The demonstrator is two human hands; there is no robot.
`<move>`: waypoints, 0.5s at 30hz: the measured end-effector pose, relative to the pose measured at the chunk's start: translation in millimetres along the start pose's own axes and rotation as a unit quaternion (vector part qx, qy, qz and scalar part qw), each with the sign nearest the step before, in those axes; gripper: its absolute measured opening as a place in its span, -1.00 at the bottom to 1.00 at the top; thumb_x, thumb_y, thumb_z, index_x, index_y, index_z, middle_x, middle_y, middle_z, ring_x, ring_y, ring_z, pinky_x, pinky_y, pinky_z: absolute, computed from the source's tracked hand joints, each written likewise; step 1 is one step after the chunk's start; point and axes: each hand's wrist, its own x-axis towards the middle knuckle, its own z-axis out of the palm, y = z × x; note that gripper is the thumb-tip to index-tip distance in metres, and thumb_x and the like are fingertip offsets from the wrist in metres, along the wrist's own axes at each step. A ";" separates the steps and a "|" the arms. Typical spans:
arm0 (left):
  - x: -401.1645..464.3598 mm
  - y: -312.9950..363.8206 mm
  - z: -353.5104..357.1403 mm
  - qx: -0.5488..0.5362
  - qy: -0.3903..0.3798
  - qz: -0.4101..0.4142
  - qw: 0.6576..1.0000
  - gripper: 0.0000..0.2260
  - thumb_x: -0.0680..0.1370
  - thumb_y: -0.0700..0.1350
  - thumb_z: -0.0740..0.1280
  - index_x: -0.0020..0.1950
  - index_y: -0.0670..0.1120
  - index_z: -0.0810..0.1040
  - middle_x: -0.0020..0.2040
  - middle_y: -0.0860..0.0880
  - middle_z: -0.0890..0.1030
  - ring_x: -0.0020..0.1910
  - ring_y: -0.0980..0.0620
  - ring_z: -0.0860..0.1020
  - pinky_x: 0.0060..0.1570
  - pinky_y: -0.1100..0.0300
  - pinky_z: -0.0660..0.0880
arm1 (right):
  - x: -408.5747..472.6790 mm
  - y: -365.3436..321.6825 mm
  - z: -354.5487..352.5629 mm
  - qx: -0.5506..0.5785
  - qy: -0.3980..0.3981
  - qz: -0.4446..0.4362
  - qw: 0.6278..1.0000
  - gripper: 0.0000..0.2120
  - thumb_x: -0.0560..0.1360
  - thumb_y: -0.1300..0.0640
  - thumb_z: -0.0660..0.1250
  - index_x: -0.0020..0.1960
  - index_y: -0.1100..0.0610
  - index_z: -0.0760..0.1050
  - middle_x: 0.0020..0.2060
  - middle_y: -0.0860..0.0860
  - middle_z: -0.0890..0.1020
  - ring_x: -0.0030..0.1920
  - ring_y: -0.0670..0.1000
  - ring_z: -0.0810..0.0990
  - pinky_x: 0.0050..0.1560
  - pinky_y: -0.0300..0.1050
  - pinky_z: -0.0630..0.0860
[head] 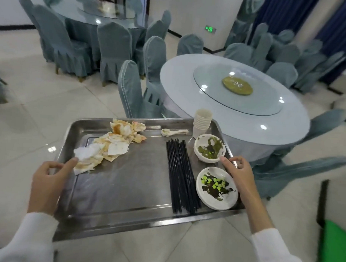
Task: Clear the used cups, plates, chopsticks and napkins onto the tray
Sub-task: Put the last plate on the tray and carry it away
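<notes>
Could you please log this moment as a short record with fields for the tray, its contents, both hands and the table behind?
tray: steel tray, held up over the tiled floor
left hand: left hand grips the tray's left rim
right hand: right hand grips the right rim
napkins: stained napkins, far left of tray
chopsticks: black chopsticks, bundled right of centre
dishes: bowl and plate, both with food scraps
cups: stacked cups, far right corner
spoons: spoons beside the cups
table: round table with glass turntable

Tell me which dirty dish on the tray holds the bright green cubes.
The flat plate nearest the camera, beside the right hand. The deeper bowl behind it holds only dark green leafy scraps.
</notes>
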 end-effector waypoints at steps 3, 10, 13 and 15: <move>12.8 10.7 29.0 0.004 -0.028 0.014 1.000 -0.45 0.36 0.40 0.53 -0.02 -0.05 0.59 0.00 -0.09 0.66 0.00 -0.19 0.62 0.06 -0.23 0.58 | -6.0 9.8 -20.7 0.008 0.039 0.021 0.999 -0.40 0.24 -0.47 0.51 0.06 -0.09 0.52 0.17 0.07 0.65 0.17 0.17 0.66 0.20 0.32 0.63; 8.9 29.4 94.4 0.026 -0.100 0.022 0.994 -0.47 0.26 0.46 0.54 -0.01 0.13 0.57 0.09 -0.04 0.65 0.07 -0.15 0.60 0.18 -0.22 0.56 | -37.8 45.2 -80.4 0.008 0.113 0.059 0.992 -0.41 0.24 -0.52 0.48 0.07 -0.16 0.49 0.13 0.03 0.65 0.12 0.14 0.67 0.17 0.28 0.65; -7.8 36.2 115.4 0.031 -0.123 0.030 0.992 -0.43 0.21 0.51 0.54 -0.02 0.15 0.57 0.12 -0.02 0.64 0.17 -0.17 0.57 0.30 -0.32 0.48 | -56.1 60.9 -108.2 0.015 0.141 0.070 0.987 -0.44 0.28 -0.49 0.49 0.08 -0.15 0.49 0.22 0.04 0.61 0.20 0.15 0.63 0.22 0.28 0.62; -24.0 39.7 128.8 0.039 -0.138 0.037 0.989 -0.42 0.19 0.53 0.53 -0.03 0.16 0.58 0.13 -0.01 0.63 0.18 -0.17 0.56 0.32 -0.36 0.45 | -73.9 74.0 -129.3 0.024 0.159 0.076 0.984 -0.41 0.27 -0.50 0.48 0.09 -0.14 0.49 0.22 0.04 0.62 0.20 0.14 0.63 0.22 0.27 0.61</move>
